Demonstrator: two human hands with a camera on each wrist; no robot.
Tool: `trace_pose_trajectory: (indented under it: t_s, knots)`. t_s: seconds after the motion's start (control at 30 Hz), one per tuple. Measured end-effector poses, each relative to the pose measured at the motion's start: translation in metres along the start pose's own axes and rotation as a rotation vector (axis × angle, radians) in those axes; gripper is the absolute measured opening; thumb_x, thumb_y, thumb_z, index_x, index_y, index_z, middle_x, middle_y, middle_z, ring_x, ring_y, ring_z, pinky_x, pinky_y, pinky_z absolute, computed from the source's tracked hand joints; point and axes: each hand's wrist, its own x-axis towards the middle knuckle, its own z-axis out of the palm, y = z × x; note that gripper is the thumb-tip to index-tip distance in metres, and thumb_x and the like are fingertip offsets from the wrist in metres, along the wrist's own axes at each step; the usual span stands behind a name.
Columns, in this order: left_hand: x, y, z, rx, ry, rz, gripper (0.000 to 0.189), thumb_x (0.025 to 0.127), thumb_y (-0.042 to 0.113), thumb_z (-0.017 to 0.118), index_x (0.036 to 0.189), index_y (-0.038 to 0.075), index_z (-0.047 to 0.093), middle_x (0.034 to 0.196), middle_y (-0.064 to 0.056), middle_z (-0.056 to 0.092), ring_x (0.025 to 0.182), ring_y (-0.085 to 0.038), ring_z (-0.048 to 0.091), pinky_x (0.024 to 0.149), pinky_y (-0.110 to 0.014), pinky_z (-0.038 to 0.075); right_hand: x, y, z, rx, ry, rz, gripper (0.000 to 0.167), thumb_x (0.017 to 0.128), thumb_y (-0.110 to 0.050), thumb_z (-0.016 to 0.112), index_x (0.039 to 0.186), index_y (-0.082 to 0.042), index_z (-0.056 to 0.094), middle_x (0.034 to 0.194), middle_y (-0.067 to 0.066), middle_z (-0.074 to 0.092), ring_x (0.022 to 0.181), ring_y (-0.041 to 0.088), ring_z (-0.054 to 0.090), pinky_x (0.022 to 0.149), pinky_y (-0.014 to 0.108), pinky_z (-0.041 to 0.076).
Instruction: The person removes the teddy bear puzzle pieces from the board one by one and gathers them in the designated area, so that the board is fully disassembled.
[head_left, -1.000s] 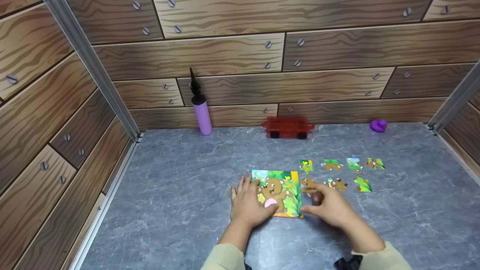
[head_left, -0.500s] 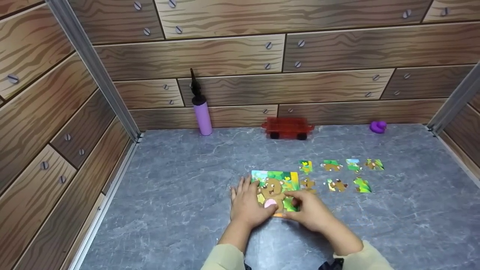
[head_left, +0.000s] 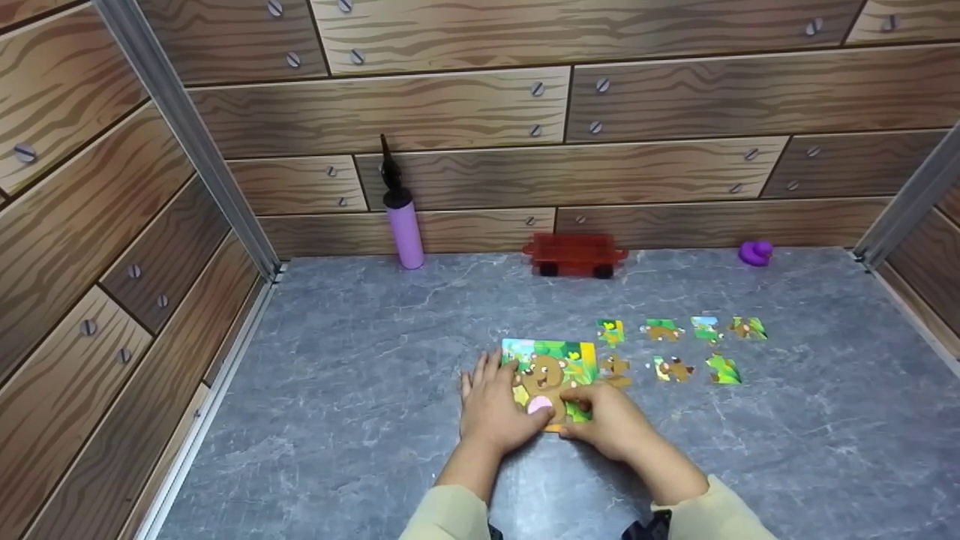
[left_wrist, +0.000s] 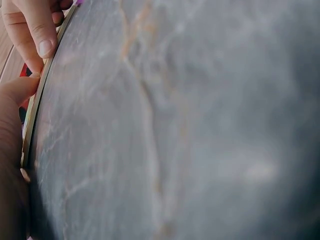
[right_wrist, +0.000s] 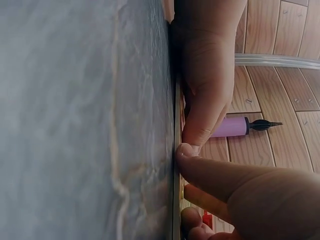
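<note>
A square bear jigsaw puzzle [head_left: 546, 367] lies flat on the grey table, brightly coloured with a brown bear. My left hand [head_left: 491, 412] rests over its left side, fingers straight and thumb on the lower part of the picture. My right hand [head_left: 611, 424] grips at the puzzle's lower right, index fingertip on the picture and thumb at the front edge. Both thumbs are close together at that edge in the right wrist view, the right thumb [right_wrist: 210, 172] just below the left one. The right hand covers the puzzle's lower right corner.
Several loose puzzle pieces [head_left: 673, 368] lie in two rows to the right. Along the back wall stand a purple hand pump [head_left: 406, 232], a red toy wagon [head_left: 574, 255] and a purple rubber duck [head_left: 756, 253]. Wood-patterned walls [head_left: 465, 112] border the table.
My right hand has moved left from beside the puzzle's right edge onto its lower right part. The left hand and the loose pieces stay where they were.
</note>
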Motion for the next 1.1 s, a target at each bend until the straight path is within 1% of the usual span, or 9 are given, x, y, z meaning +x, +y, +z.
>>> trace_pose_trajectory:
  t_s: [0.17, 0.23, 0.33, 0.6, 0.83, 1.0, 1.1]
  knots:
    - [-0.0006, -0.0003, -0.0004, -0.02, 0.017, 0.008, 0.07, 0.087, 0.04, 0.07, 0.149, 0.01, 0.06, 0.168, -0.013, 0.038, 0.158, -0.037, 0.026, 0.126, -0.066, 0.011, 0.0019, -0.0013, -0.0004, 0.024, -0.007, 0.042, 0.049, 0.077, -0.015, 0.096, 0.121, -0.005, 0.077, 0.105, 0.005, 0.071, 0.096, 0.022, 0.065, 0.091, 0.051, 0.056]
    - [-0.0007, -0.0008, -0.0001, -0.027, 0.033, 0.016, 0.064, 0.088, 0.032, 0.068, 0.147, 0.009, 0.061, 0.167, -0.014, 0.041, 0.157, -0.038, 0.028, 0.126, -0.067, 0.012, 0.0023, -0.0015, -0.0003, 0.029, -0.008, 0.054, 0.049, 0.076, -0.015, 0.096, 0.121, -0.006, 0.077, 0.102, 0.004, 0.069, 0.094, 0.021, 0.063, 0.089, 0.051, 0.056]
    - [-0.0007, -0.0011, 0.0, -0.031, 0.043, 0.017, 0.061, 0.088, 0.025, 0.066, 0.147, 0.008, 0.062, 0.166, -0.015, 0.042, 0.157, -0.038, 0.029, 0.126, -0.067, 0.013, 0.0025, -0.0015, 0.0003, 0.033, -0.008, 0.065, 0.048, 0.077, -0.014, 0.096, 0.12, -0.007, 0.077, 0.099, 0.003, 0.067, 0.092, 0.02, 0.061, 0.087, 0.049, 0.055]
    - [-0.0004, -0.002, 0.0, -0.029, 0.052, 0.023, 0.058, 0.09, 0.021, 0.067, 0.145, 0.007, 0.064, 0.165, -0.015, 0.043, 0.156, -0.039, 0.03, 0.126, -0.067, 0.013, 0.002, -0.0026, 0.0009, 0.062, 0.024, 0.062, 0.047, 0.074, -0.012, 0.097, 0.117, -0.006, 0.077, 0.093, 0.002, 0.064, 0.087, 0.02, 0.058, 0.079, 0.043, 0.052]
    - [0.0001, -0.002, 0.0006, -0.051, 0.048, 0.008, 0.055, 0.09, 0.015, 0.065, 0.145, 0.007, 0.065, 0.165, -0.014, 0.044, 0.157, -0.038, 0.03, 0.126, -0.067, 0.012, 0.0009, -0.0038, 0.0038, 0.098, 0.065, 0.054, 0.046, 0.071, -0.006, 0.097, 0.113, -0.009, 0.078, 0.093, 0.002, 0.066, 0.087, 0.02, 0.059, 0.079, 0.043, 0.053]
    - [-0.0002, -0.0019, 0.0009, -0.062, 0.052, 0.004, 0.055, 0.09, 0.013, 0.063, 0.144, 0.008, 0.065, 0.165, -0.014, 0.044, 0.157, -0.037, 0.03, 0.126, -0.067, 0.012, -0.0003, -0.005, 0.0062, 0.126, 0.092, 0.058, 0.045, 0.069, -0.001, 0.096, 0.108, -0.012, 0.075, 0.09, 0.002, 0.063, 0.084, 0.02, 0.058, 0.077, 0.042, 0.052]
    - [-0.0001, -0.002, 0.0011, -0.061, 0.058, 0.008, 0.055, 0.089, 0.012, 0.063, 0.144, 0.008, 0.066, 0.164, -0.014, 0.045, 0.157, -0.038, 0.03, 0.126, -0.067, 0.013, -0.0009, -0.0055, 0.0075, 0.149, 0.095, 0.049, 0.044, 0.07, 0.003, 0.094, 0.105, -0.012, 0.072, 0.087, 0.001, 0.063, 0.081, 0.019, 0.059, 0.075, 0.041, 0.052]
